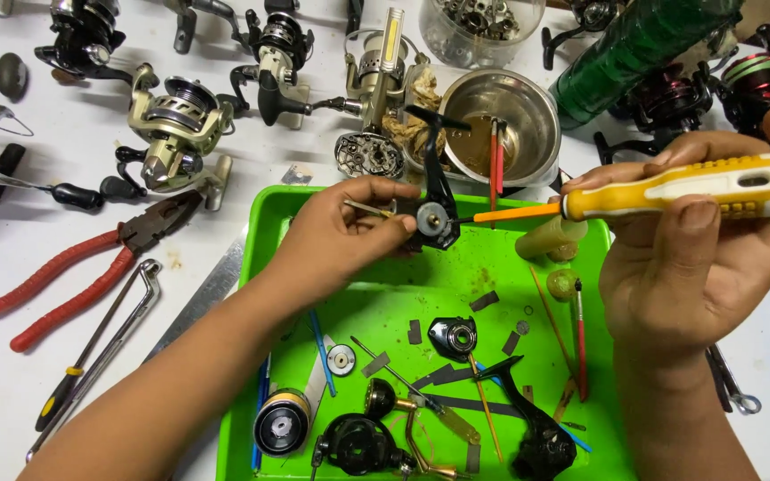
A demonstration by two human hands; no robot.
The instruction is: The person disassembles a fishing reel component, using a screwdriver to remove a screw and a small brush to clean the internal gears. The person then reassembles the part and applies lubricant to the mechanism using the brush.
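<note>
My left hand (pixel 336 236) pinches a black fishing-reel body part (pixel 434 209) and holds it up over the far end of a green tray (pixel 265 267). My right hand (pixel 697 258) grips a yellow-and-white screwdriver (pixel 688 189). Its orange shaft points left, and the tip touches the round metal centre of the reel part. Below them in the tray lie a spool (pixel 280 421), a black rotor (pixel 354 443), a black side cover (pixel 454 337), a black reel frame (pixel 536 428) and several small loose pieces.
Red-handled pliers (pixel 73 276), a bent metal wrench (pixel 104 347) and a steel ruler (pixel 202 298) lie left of the tray. Several fishing reels (pixel 176 129) crowd the back of the white table. A steel bowl (pixel 501 120) with brushes and a green bottle (pixel 639 49) stand behind the tray.
</note>
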